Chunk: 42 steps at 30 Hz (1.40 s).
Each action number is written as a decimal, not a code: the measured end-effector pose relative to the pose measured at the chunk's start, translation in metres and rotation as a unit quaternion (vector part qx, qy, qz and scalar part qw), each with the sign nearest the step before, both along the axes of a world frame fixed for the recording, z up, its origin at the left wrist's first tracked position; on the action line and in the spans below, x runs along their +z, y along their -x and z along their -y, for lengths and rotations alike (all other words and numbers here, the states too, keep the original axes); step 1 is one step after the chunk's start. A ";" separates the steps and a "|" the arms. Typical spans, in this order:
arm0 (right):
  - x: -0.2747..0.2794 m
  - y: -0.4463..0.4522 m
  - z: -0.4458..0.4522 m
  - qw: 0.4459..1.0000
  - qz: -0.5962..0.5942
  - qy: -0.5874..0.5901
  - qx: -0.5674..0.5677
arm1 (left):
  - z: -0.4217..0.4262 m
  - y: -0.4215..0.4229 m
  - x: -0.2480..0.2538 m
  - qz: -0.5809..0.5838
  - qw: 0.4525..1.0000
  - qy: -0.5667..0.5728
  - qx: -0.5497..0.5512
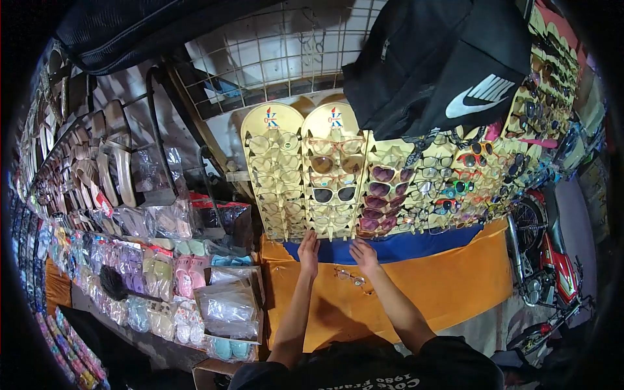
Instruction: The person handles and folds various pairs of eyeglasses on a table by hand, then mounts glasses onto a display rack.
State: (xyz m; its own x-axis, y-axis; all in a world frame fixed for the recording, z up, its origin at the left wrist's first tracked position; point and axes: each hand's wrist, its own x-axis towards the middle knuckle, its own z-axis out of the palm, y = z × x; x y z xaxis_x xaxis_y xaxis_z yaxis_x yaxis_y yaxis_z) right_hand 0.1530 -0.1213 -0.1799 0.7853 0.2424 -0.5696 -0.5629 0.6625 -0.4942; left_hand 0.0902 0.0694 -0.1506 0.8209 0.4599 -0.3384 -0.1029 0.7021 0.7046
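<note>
My left hand [309, 253] is at the lower left edge of a cream display board [336, 121] that holds a column of eyeglasses and sunglasses. At the board's lower right is my right hand [364, 255], over the blue cloth [344, 251]. Both hands have their fingers stretched out towards the board, and I see nothing held in them; whether the fingertips touch it I cannot tell. A loose pair of glasses [351, 278] lies on the orange cloth [448, 276] below and between my hands. Another board [273, 120] of clear glasses stands to the left.
Sunglasses with dark red lenses [379, 203] fill the board to the right. A black backpack [442, 71] hangs above the boards, before a wire grid [279, 52]. Bagged slippers [188, 273] and sandals [117, 162] are on the left. A red motorcycle [560, 263] stands at right.
</note>
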 end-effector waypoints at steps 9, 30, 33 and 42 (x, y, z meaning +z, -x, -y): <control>-0.096 0.085 0.092 0.613 0.297 0.615 0.397 | 0.038 0.118 -0.037 -0.112 0.993 -0.029 -0.027; -0.080 0.177 0.083 0.559 0.365 0.637 0.385 | 0.072 0.257 -0.051 -0.168 0.981 -0.071 -0.059; -0.058 0.201 0.104 0.580 0.477 0.574 0.327 | 0.083 0.264 -0.063 -0.170 0.978 -0.080 -0.086; 0.033 0.222 0.200 0.733 0.394 0.492 0.256 | 0.149 0.238 -0.038 -0.209 0.957 -0.113 -0.165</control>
State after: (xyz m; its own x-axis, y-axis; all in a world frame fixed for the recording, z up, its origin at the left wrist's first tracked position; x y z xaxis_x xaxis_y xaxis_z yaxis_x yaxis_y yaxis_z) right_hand -0.0694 -0.3211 -0.1468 0.9144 0.3957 -0.0849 0.1030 -0.4304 -0.8967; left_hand -0.1478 -0.0800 -0.1883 0.7489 0.2994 -0.5912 0.4215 0.4732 0.7736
